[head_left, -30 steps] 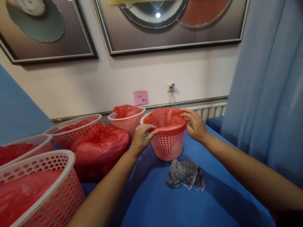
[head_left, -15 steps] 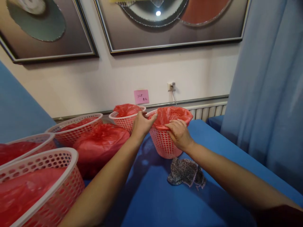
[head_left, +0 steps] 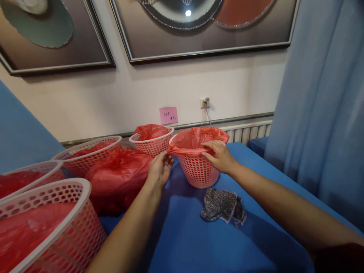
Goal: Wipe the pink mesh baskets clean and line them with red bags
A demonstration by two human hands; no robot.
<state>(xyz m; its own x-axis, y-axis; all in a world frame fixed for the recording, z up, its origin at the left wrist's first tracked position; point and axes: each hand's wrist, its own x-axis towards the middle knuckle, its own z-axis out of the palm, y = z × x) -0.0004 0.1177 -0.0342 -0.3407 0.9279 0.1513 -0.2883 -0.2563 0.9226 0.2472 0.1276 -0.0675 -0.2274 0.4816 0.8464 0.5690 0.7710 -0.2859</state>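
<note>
A small pink perforated basket (head_left: pixel 199 172) stands on the blue tabletop (head_left: pixel 199 242). A red plastic bag (head_left: pixel 196 139) lines it and folds over its rim. My right hand (head_left: pixel 220 156) pinches the bag's edge at the basket's near rim. My left hand (head_left: pixel 159 169) is just left of the basket, fingers curled, pulling a stretched flap of the bag outward. A crumpled grey patterned cloth (head_left: pixel 223 205) lies on the table in front of the basket.
Several more pink baskets with red bags stand to the left: one behind (head_left: pixel 152 141), one further left (head_left: pixel 88 153), two near the left edge (head_left: pixel 42 223). A full red bag (head_left: pixel 116 178) lies among them. Blue curtain (head_left: pixel 321 106) hangs right; wall with pictures behind.
My left hand came down from the basket's far-left rim to its left side, drawing the bag's edge outward. My right hand moved from the far right rim to the near rim.
</note>
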